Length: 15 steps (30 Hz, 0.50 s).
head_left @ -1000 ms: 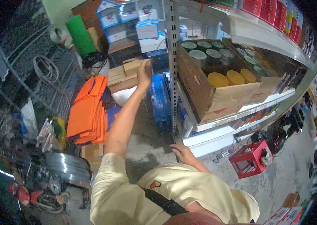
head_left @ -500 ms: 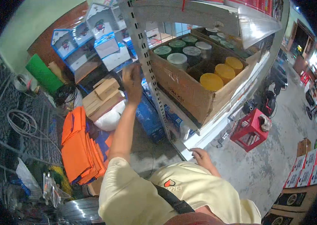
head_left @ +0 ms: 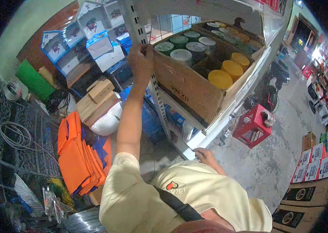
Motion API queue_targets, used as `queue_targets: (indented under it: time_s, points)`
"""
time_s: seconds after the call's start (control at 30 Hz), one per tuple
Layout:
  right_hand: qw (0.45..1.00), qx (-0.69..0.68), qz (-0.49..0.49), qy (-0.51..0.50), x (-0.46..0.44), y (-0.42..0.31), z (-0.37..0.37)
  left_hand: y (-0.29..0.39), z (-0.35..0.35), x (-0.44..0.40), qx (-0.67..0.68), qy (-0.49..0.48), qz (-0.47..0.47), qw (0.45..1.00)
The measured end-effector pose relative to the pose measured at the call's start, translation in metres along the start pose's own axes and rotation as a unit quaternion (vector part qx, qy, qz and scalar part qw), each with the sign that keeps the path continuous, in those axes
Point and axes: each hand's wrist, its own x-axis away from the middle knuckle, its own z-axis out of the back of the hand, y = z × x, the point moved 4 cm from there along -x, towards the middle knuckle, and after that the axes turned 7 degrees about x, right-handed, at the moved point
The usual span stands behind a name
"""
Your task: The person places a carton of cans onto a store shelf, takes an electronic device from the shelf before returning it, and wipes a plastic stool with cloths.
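My left hand [head_left: 140,62] is raised at the slotted metal shelf post [head_left: 158,97], with its fingers closed around it beside the corner of an open cardboard box [head_left: 187,91]. In that box stand several cans with green, grey and white lids [head_left: 181,56] and yellow-lidded cans [head_left: 232,70]. My right hand [head_left: 206,156] is low, near the end of the white lower shelf edge [head_left: 189,153]. Its fingers are curled together, and whatever they hold, if anything, is too small to make out.
A red plastic stool [head_left: 252,126] stands on the concrete floor at the right. Folded orange cloth [head_left: 76,159], small cardboard boxes [head_left: 96,103] and a green roll [head_left: 35,80] are at the left. Stacked cartons [head_left: 307,194] sit at the lower right.
My left hand has moved from beside the post onto it, and its fingers have closed there. My right hand stays by the lower shelf edge. The view has shifted slightly.
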Motion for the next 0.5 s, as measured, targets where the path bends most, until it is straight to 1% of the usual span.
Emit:
queue_targets:
  time_s: [0.03, 0.1, 0.13, 0.2, 0.23, 0.3, 0.33, 0.4, 0.43, 0.47, 0.5]
  points:
    - [1.000, -0.001, -0.003, -0.001, 0.000, 0.000, 0.000, 0.000, 0.000, 0.000, -0.001, -0.003, 0.002, 1.000]
    - [1.000, -0.015, -0.015, -0.014, -0.001, 0.001, 0.000, -0.008, 0.001, 0.000, 0.005, -0.021, 0.068, 0.997]
    - [1.000, -0.012, -0.014, -0.015, 0.000, 0.002, 0.001, -0.011, 0.002, 0.002, 0.004, -0.023, 0.070, 0.997]
    - [0.999, -0.009, -0.026, -0.021, 0.000, 0.014, 0.000, -0.024, 0.001, 0.009, 0.018, -0.042, 0.146, 0.988]
    - [0.999, -0.006, -0.037, -0.026, 0.001, 0.018, 0.000, -0.028, 0.001, 0.012, 0.017, -0.043, 0.147, 0.988]
    - [0.999, -0.008, -0.037, -0.025, 0.002, 0.022, 0.004, -0.029, 0.002, 0.024, -0.033, -0.024, 0.082, 0.996]
    - [0.999, -0.009, -0.035, -0.024, 0.003, 0.023, 0.006, -0.030, 0.000, 0.031, -0.035, -0.025, 0.085, 0.995]
    - [0.999, -0.011, -0.036, -0.028, 0.006, 0.024, 0.013, -0.032, 0.000, 0.047, 0.007, 0.014, 0.064, 0.998]
    - [0.999, -0.014, -0.035, -0.028, 0.008, 0.025, 0.016, -0.049, -0.004, 0.055, 0.010, -0.002, 0.084, 0.996]
    - [0.998, -0.017, -0.054, -0.035, 0.010, 0.029, 0.017, -0.052, -0.006, 0.062, 0.006, -0.001, 0.088, 0.996]
    - [0.997, -0.016, -0.056, -0.041, 0.012, 0.033, 0.019, -0.055, -0.007, 0.069, 0.035, 0.019, 0.092, 0.995]
